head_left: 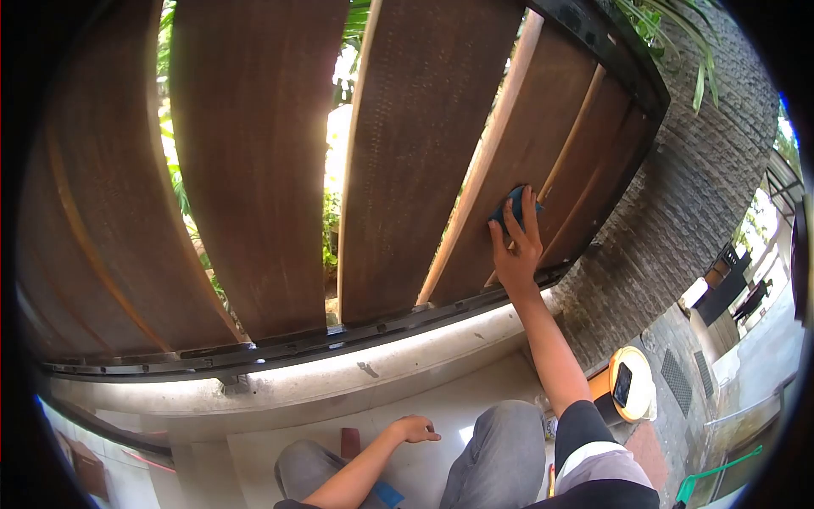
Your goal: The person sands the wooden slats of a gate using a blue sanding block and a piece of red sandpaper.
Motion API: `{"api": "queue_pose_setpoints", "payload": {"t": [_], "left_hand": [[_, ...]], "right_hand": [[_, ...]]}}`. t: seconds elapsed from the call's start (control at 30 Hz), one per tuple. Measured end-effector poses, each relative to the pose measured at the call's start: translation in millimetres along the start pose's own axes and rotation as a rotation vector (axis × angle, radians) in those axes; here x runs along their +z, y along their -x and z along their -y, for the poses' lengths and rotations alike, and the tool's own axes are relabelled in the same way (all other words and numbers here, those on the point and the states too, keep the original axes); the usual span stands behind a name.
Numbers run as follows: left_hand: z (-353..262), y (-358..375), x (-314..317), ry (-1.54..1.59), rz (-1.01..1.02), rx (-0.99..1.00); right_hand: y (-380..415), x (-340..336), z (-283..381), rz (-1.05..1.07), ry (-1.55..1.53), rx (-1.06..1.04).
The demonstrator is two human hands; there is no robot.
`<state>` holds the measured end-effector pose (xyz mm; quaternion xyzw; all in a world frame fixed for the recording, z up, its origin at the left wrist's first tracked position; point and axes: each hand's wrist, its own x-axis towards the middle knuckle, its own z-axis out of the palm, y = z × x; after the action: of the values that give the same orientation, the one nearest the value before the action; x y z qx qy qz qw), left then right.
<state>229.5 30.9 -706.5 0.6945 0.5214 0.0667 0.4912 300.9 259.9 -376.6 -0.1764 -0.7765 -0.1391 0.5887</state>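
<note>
At the far left, tall dark-brown wooden slats [254, 161] are seen standing upright in a black metal frame [280, 346], with green foliage [337, 220] and bright light showing through the gaps between them. Below the frame a pale concrete ledge [356, 373] runs across the scene. Near the bottom, the left hand [414, 428] is seen loosely curled above the bent left knee [305, 471]; nothing is gripped by it, and whether it touches the knee cannot be told. A small brown block [350, 443] lies on the floor just beside it.

Further right, the right hand [515, 242] is raised at arm's length, and a small dark blue pad [511, 209] is pressed flat against a slat under spread fingers. The pad is mostly covered by the hand; only its upper edge shows, dark and matte. It is judged to be light, soft and pliable, so that it bends to the wood; it is probably best held with the fingers laid across its back and the thumb at its edge, as slipping on the smooth board seems possible.

At the right, a dark stone wall [678, 195] is seen, and near its foot a round yellow-rimmed object [632, 386].
</note>
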Motion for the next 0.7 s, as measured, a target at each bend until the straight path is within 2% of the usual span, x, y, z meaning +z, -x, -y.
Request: {"api": "queue_pose_setpoints", "payload": {"t": [0.3, 0.47, 0.6, 0.7], "left_hand": [[-1.2, 11.6, -2.3, 0.003, -0.009, 0.015], [1.4, 14.0, -4.1, -0.025, -0.003, 0.018], [13.0, 1.6, 1.1, -0.002, -0.046, 0.071], [8.5, 3.5, -3.0, 0.002, -0.007, 0.096]], "right_hand": [[6.5, 9.5, 8.6, -0.032, -0.032, 0.107], [1.2, 21.9, 6.6, -0.126, -0.033, 0.075], [-52.4, 13.4, 4.2, -0.163, -0.013, 0.000], [-105.1, -4.4, 1.7, -0.180, -0.032, -0.061]]}}
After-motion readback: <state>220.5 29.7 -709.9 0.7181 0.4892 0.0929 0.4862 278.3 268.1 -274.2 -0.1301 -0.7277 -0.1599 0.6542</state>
